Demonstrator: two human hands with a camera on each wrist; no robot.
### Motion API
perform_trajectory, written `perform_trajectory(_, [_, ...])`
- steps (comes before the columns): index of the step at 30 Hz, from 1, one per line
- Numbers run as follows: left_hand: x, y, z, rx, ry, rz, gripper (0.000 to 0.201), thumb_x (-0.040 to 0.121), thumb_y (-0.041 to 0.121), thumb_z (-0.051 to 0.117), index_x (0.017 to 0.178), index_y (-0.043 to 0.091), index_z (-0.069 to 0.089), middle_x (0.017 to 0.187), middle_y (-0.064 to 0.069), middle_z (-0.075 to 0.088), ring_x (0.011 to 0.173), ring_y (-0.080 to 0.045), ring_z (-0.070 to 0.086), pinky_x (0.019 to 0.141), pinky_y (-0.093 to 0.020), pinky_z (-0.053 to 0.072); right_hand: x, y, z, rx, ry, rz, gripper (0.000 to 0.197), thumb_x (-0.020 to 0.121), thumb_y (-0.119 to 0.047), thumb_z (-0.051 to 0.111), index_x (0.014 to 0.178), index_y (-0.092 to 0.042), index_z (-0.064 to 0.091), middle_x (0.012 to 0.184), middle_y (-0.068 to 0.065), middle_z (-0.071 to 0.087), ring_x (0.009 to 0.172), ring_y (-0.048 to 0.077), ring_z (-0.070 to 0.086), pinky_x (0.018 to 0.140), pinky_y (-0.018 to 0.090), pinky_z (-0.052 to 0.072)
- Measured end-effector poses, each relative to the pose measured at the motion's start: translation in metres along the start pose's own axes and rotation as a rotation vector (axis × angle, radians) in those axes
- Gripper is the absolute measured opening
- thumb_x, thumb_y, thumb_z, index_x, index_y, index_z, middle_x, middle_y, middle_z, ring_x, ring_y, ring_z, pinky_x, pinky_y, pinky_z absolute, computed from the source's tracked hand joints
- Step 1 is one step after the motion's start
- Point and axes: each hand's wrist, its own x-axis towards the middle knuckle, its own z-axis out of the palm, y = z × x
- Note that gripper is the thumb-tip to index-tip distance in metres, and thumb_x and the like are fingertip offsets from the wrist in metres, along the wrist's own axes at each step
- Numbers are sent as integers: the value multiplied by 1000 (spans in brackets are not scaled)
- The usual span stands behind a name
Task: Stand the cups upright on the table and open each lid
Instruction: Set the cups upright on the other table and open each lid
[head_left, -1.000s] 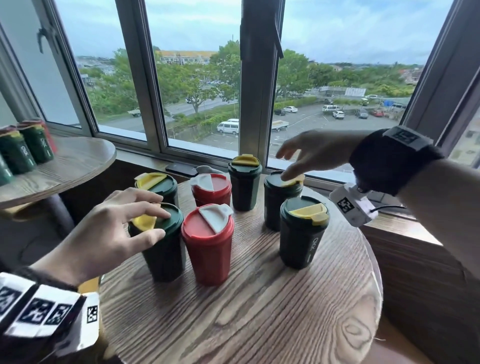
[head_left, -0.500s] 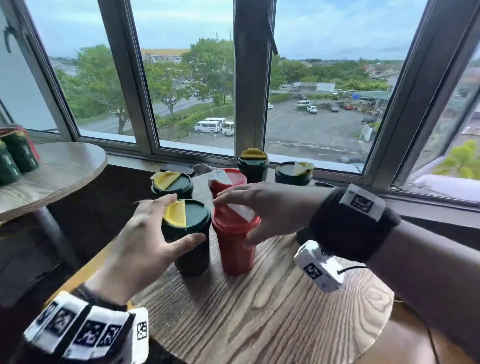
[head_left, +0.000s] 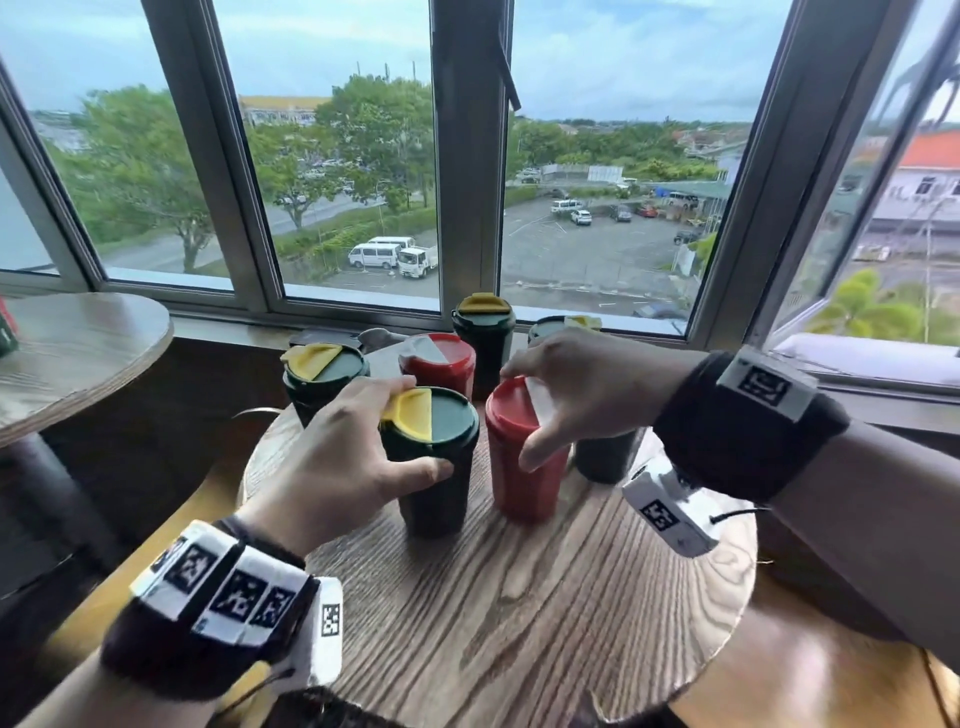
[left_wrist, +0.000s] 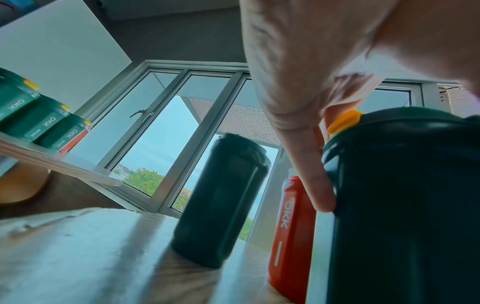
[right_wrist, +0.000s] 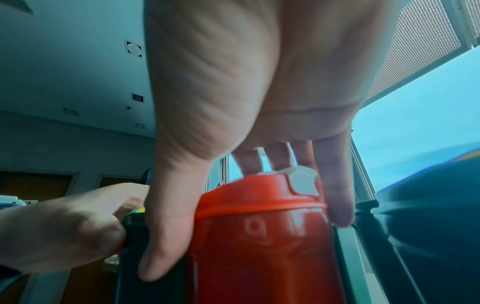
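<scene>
The left hand (head_left: 332, 457) grips the near green cup (head_left: 434, 467), which stands upright on the round wooden bench (head_left: 519, 613); its thumb lies across the cup's wall and its fingers (head_left: 382, 387) curl over the yellow flap (head_left: 410, 413) of the lid, which lies flat (closed, as far as the head view shows). Just to the right stands the near red cup (head_left: 519, 467), upright as well. The right hand (head_left: 587, 384) reaches down over it, thumb against the red wall and fingers (right_wrist: 335, 197) curled round the far side of the rim by the white flap (right_wrist: 302, 176). Behind them four more cups stand upright near the window (head_left: 467, 156): a green one (head_left: 322, 374), a red one (head_left: 439, 361) and two further green ones, their flaps raised. A second bench (head_left: 78, 353) on the left carries other cups (left_wrist: 39, 125).
</scene>
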Motion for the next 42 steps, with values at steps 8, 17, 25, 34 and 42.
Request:
perform_trajectory(8, [4,3,13,-29,9,-2,95,62,55,85,144,22,51,137,7,55,116,-2,48,95,-21,35,-10,-2,0,-59,14,52,73,58,-72,77,100,-13,66,86,-1,66,74,16,61,66,36,58])
perform_trajectory(17, [0,6,19,-54,24,0,95,61,58,85,144,24,52,134,10,56,117,-3,51,95,-21,37,-15,2,2,-63,55,52,74,58,-73,75,98,-12,65,87,-1,63,76,16,59,68,36,56])
perform_trajectory(25, [5,6,20,-35,4,-9,97,64,59,84,147,24,48,141,8,53,123,-6,50,99,-22,37,-12,11,6,-53,86,-3,79,59,-75,71,107,-13,65,90,-3,64,78,15,60,66,33,57])
perform_trajectory(34, [6,7,11,-9,-71,7,101,67,67,77,152,25,42,146,9,49,124,-1,46,96,-19,34,-10,16,1,-92,99,-46,72,62,-80,67,94,-16,65,83,-5,64,71,7,57,59,22,48])
perform_trajectory(42, [43,11,-36,-142,-70,26,83,78,83,45,139,29,57,127,10,66,108,-1,65,92,-30,54,6,54,-50,1,117,131,47,89,-57,58,103,-16,75,93,-4,76,84,14,69,81,39,58])
